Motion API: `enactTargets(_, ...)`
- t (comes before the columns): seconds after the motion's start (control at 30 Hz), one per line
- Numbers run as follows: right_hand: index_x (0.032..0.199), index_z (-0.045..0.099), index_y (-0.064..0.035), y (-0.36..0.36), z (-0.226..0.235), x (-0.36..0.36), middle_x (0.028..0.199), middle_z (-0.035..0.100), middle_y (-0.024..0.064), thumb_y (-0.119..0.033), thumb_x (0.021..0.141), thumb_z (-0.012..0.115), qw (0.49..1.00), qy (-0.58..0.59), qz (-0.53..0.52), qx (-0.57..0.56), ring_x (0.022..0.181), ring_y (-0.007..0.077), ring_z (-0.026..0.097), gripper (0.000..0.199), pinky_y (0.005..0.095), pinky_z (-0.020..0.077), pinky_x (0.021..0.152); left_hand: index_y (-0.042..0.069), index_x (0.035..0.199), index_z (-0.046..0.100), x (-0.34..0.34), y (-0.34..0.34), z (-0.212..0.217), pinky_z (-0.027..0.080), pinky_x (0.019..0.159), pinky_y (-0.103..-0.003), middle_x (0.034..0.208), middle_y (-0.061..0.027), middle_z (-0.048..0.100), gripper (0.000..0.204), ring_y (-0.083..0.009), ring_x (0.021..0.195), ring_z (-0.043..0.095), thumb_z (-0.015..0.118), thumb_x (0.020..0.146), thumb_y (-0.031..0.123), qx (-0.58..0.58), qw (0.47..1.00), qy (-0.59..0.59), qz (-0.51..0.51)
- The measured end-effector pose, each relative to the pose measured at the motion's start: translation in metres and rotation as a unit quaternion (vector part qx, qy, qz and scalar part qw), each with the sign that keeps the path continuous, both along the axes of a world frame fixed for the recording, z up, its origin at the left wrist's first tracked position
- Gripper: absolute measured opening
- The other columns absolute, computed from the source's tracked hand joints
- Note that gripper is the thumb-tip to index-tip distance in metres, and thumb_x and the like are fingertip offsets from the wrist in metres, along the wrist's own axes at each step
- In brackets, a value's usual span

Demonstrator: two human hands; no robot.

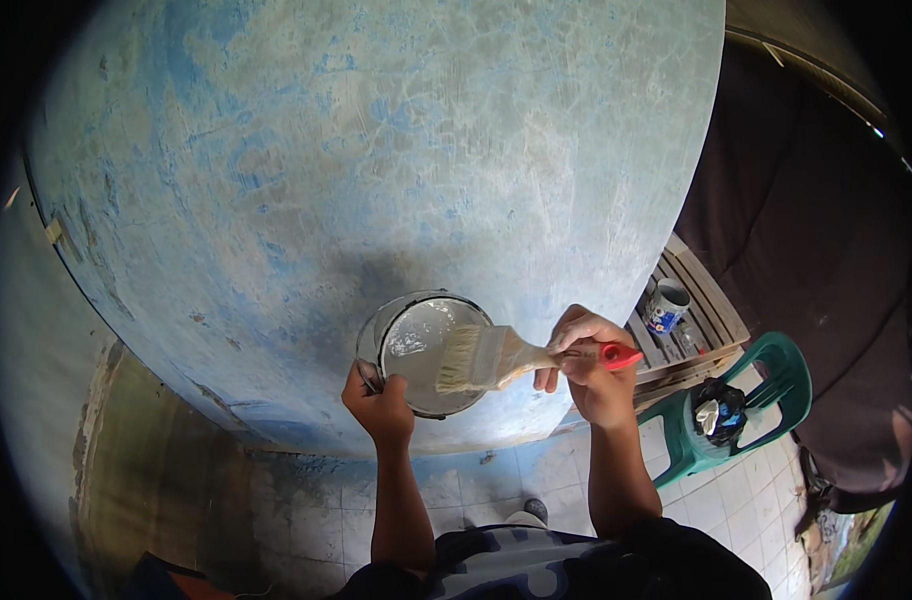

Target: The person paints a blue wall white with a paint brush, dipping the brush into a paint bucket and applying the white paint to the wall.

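Note:
My left hand grips the rim of a round paint bucket, its thumb over the near edge. Whitish liquid paint shows inside. In my right hand is a wide paintbrush with pale bristles and a red-tipped handle, the fingers closed round the handle. The brush lies level, its bristles over the right part of the bucket's opening; whether they touch the paint I cannot tell. Just beyond the bucket stands a wall with patchy blue and grey-white paint.
To the right, a slatted wooden bench carries a can. A green plastic chair beside it holds a black plastic bag. A dark brown cloth hangs at the far right. White tiles cover the floor.

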State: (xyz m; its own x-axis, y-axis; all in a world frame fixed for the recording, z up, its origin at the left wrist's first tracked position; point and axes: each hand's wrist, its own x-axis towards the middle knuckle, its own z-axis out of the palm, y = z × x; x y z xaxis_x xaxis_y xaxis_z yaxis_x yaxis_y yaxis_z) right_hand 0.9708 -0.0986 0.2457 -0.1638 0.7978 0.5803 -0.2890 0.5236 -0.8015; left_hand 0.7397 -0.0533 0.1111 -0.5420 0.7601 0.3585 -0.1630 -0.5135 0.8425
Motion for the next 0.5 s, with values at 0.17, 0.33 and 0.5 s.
enactTargets(0.17,0.105,0.067,0.0028,-0.007,-0.019,-0.013,0.103,0.06,0.0124,0.015,0.081,0.061,0.981,-0.186,-0.058,-0.017,0.088,0.0239,0.069,0.028,0.0331,0.0549,0.076,0.008,0.07,0.033,0.004,-0.005,-0.012,0.024,0.057,-0.027,0.067,0.0059,0.031,0.03,-0.0043,0.066,0.029,0.059,0.072,-0.007,-0.011,1.0,0.008,0.012)
enactTargets(0.33,0.106,0.068,-0.0007,-0.008,-0.035,-0.017,0.105,0.061,0.0122,0.005,0.09,0.071,0.935,-0.338,-0.081,0.064,0.099,0.0272,0.063,0.017,0.036,0.051,0.088,0.007,0.072,0.033,0.005,-0.011,-0.021,0.024,0.055,-0.026,0.067,0.0062,0.032,0.03,-0.0035,0.066,0.031,0.059,0.072,-0.007,0.015,0.999,0.039,0.018)
enactTargets(0.5,0.105,0.073,-0.0031,-0.005,-0.042,-0.024,0.109,0.07,0.0143,0.0,0.09,0.076,0.918,-0.373,-0.104,0.079,0.1,0.0324,0.071,0.016,0.0378,0.0571,0.086,0.007,0.072,0.032,0.008,-0.018,-0.018,0.024,0.054,-0.025,0.067,0.0057,0.033,0.029,-0.0033,0.066,0.03,0.058,0.072,-0.007,0.017,0.998,0.061,0.026)
